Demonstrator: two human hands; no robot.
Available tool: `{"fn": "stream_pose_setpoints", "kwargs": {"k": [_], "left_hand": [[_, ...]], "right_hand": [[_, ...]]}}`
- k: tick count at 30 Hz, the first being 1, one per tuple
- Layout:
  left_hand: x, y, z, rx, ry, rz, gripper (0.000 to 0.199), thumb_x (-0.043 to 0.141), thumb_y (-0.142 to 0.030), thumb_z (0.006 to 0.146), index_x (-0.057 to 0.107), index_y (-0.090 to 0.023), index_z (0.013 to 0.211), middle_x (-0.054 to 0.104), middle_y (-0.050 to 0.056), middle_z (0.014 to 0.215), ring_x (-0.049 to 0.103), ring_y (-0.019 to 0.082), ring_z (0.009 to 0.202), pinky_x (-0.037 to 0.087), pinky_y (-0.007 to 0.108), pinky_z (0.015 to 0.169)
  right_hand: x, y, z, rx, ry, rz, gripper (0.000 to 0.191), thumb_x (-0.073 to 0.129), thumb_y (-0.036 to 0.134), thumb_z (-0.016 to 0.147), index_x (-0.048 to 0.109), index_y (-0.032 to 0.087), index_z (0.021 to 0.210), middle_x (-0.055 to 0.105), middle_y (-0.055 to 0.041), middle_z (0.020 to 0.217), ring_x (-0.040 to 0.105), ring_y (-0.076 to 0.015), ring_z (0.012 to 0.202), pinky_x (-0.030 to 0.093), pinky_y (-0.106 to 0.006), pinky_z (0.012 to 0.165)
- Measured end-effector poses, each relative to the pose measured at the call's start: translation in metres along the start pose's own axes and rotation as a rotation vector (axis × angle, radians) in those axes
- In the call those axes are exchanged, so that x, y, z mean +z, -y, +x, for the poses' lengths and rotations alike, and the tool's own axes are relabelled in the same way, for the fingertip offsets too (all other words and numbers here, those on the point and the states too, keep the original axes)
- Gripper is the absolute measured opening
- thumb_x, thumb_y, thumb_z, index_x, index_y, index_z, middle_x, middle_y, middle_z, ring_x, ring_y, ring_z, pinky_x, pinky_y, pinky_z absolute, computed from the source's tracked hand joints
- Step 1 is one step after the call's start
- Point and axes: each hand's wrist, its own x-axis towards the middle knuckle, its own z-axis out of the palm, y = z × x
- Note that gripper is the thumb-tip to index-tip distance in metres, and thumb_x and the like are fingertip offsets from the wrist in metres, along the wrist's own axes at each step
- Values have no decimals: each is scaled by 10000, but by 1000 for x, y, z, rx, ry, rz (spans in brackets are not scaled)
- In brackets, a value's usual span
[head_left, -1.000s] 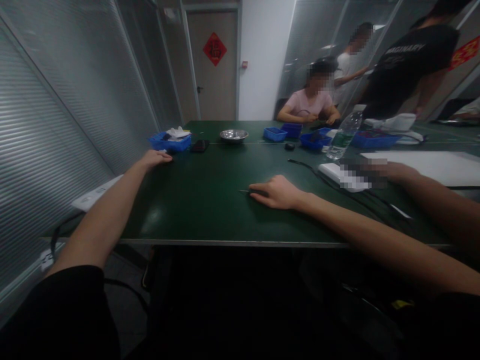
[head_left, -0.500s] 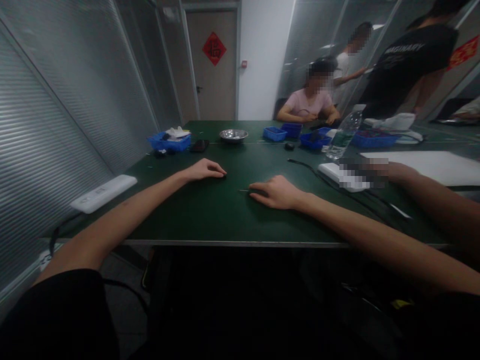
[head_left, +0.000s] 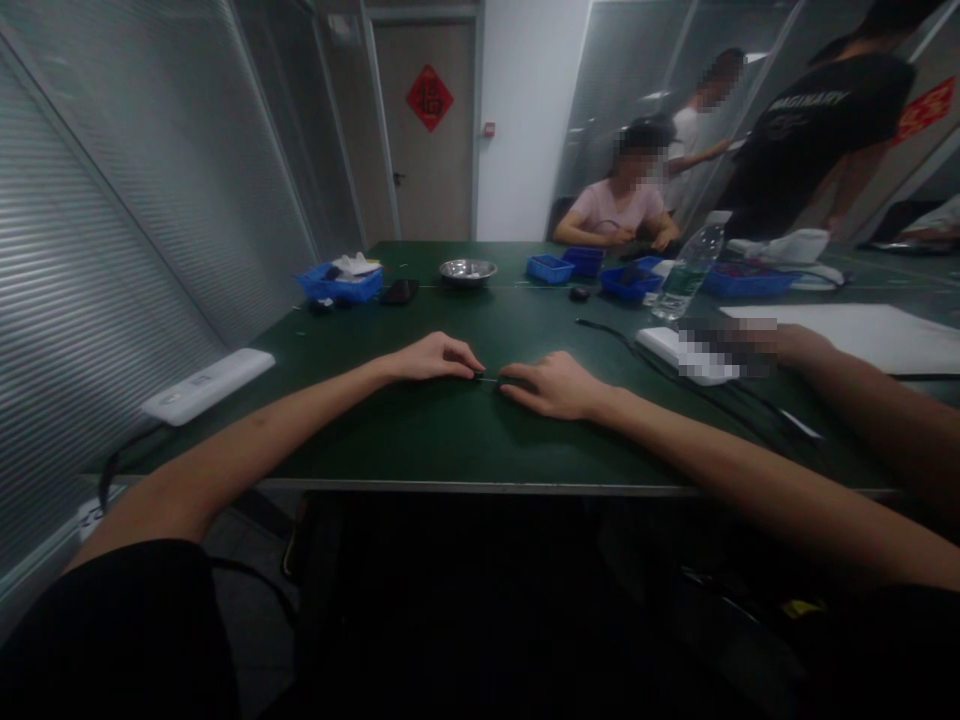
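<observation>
My left hand (head_left: 435, 358) is closed in a pinch over the green tabletop (head_left: 420, 440). Between its thumb and index finger is a small dark piece (head_left: 480, 374), mostly hidden by the fingertips. My right hand (head_left: 556, 386) rests on the table just to the right, its thumb and index finger closed on a thin metal rod (head_left: 488, 380). The rod points left from the fingers, and its free end reaches the left fingertips. Whether rod and dark piece touch, I cannot tell.
Beyond my hands stand a steel bowl (head_left: 466, 282), a blue basket (head_left: 352, 293) and a dark phone-like object (head_left: 400, 291). To the right are a black cable (head_left: 630, 345), a plastic bottle (head_left: 684, 275) and another person's arm (head_left: 847, 375). A white power strip (head_left: 210, 386) lies left.
My left hand has moved right and toward me with the small dark piece, up to the rod's free end. My right hand and the rod have stayed put.
</observation>
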Motion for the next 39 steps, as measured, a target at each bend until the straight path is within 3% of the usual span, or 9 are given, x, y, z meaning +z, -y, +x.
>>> {"fn": "stream_pose_setpoints", "kwargs": {"k": [17, 25, 39], "left_hand": [[-3, 0, 0, 11, 49, 2, 216, 749, -308, 927, 803, -190, 1099, 764, 93, 1126, 709, 202, 1060, 525, 336, 969], [5, 0, -1, -4, -31, 10, 283, 777, -386, 903, 808, -196, 1109, 769, 93, 1118, 707, 210, 1058, 518, 345, 967], [7, 0, -1, 34, -51, -8, 280, 788, -378, 898, 829, -206, 1114, 773, 110, 1117, 716, 202, 1021, 537, 326, 919]], "right_hand": [[-1, 0, 0, 20, -12, 11, 541, 362, 537, 1068, 685, 192, 1329, 717, -65, 722, 601, -177, 611, 299, -281, 619], [1, 0, -1, 18, -12, 6, 536, 356, 529, 1074, 680, 190, 1333, 731, -71, 747, 616, -176, 619, 313, -282, 630], [1, 0, -1, 33, -25, -3, 552, 354, 526, 1078, 679, 183, 1363, 756, -89, 788, 633, -182, 634, 327, -283, 631]]}}
